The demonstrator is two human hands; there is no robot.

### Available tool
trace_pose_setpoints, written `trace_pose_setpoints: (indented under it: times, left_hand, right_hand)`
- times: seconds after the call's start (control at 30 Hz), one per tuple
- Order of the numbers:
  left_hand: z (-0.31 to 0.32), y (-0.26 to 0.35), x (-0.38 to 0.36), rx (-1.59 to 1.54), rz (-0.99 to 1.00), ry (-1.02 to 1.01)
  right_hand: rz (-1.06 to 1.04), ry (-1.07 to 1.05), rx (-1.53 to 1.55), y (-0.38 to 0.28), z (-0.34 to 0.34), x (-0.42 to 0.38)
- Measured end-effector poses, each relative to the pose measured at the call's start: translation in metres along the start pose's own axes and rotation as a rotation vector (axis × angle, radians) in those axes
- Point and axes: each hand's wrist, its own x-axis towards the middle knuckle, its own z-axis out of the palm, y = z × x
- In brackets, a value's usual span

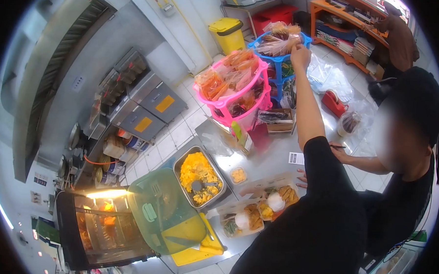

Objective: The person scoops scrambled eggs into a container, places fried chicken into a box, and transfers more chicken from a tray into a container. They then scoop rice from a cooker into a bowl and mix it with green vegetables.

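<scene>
One arm stretched up to upper centre of frame, black sleeve below the bare forearm. At its end, right hand (300,56), by the right side of the blue basket (279,60). Clearly the nearer hand; left hand not seen. Fingers curled in, tips apparently touching the right end of a plastic-wrapped packet (280,46); can't tell if pinching it or just resting on it. Packet on top of the pile in the blue basket, upper centre. Lies left of the fingertips, slightly lower in frame. Long axis roughly left to right, rising a bit toward the hand; far end pointing left, over toward the pink basket (226,103). More wrapped packs heaped there, just left of and below the blue one. At right of frame, co-worker's hand (340,153) with pen (336,146), near a paper slip (296,158) on the steel counter (270,156). Fingertips (301,179) above the open meal boxes (247,231), rest hidden behind the black sleeve, probably also the co-worker's
</scene>
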Motion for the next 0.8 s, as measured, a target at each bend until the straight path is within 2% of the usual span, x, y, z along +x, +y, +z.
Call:
trace_pose_setpoints:
  times: [0.07, 0.13, 0.2, 0.27, 0.3, 0.33, 0.37, 0.4, 0.43, 0.47, 0.5, 0.57, 0.6, 0.67, 0.7, 0.73, 0.8]
  left_hand:
    - [-0.005, 0.008, 0.003, 0.027, 0.003, -0.012]
    - [-0.011, 0.015, 0.006, 0.055, 0.015, -0.028]
    - [-0.018, 0.019, 0.005, 0.089, 0.068, -0.045]
    - [-0.026, 0.011, -0.008, 0.206, 0.187, -0.061]
    - [-0.034, 0.013, -0.016, 0.462, 0.387, -0.052]
    - [-0.038, 0.018, -0.028, 0.658, 0.527, -0.028]
    - [-0.040, 0.024, -0.037, 0.725, 0.537, -0.044]
    - [-0.040, 0.026, -0.039, 0.699, 0.484, -0.083]
    - [-0.036, 0.011, -0.030, 0.623, 0.405, -0.125]
    - [-0.025, -0.033, -0.004, -0.141, 0.071, -0.187]
    - [-0.027, -0.048, 0.001, -0.213, -0.044, -0.201]
    - [-0.033, -0.061, 0.021, -0.357, -0.251, -0.237]
    - [-0.035, -0.075, 0.033, -0.377, -0.244, -0.280]
    - [-0.041, -0.107, 0.050, -0.424, -0.232, -0.366]
    - [-0.046, -0.106, 0.048, -0.470, -0.181, -0.335]
    - [-0.045, -0.123, 0.064, -0.404, -0.223, -0.339]
    - [-0.063, -0.117, 0.063, -0.322, -0.190, -0.373]
  right_hand:
    - [0.002, -0.012, 0.001, 0.009, 0.004, 0.008]
    - [0.068, 0.141, 0.328, 0.007, 0.004, 0.013]
    - [0.149, 0.171, 0.713, 0.004, 0.003, 0.009]
    - [0.292, 0.054, 1.123, -0.012, -0.027, -0.012]
    - [0.120, -0.052, 1.209, -0.007, -0.044, -0.023]
    - [0.085, -0.231, 1.371, -0.003, -0.063, -0.036]
    - [0.074, -0.422, 1.511, 0.002, -0.082, -0.050]
    - [0.196, -0.654, 1.742, 0.003, -0.100, -0.060]
    - [0.254, -0.661, 1.658, -0.007, -0.118, -0.081]
    - [0.286, -0.663, 1.585, -0.015, -0.135, -0.104]
    - [0.223, -0.707, 1.503, -0.010, -0.148, -0.125]
    - [0.235, -0.867, 1.341, -0.003, -0.183, -0.164]
    - [0.237, -0.942, 1.256, -0.004, -0.207, -0.189]
    - [0.083, -1.076, 1.017, -0.019, -0.261, -0.267]
    - [0.327, -1.033, 0.798, -0.023, -0.289, -0.312]
    - [0.555, -0.971, 0.575, -0.021, -0.311, -0.351]
    - [0.024, -1.251, 0.163, 0.002, -0.334, -0.405]
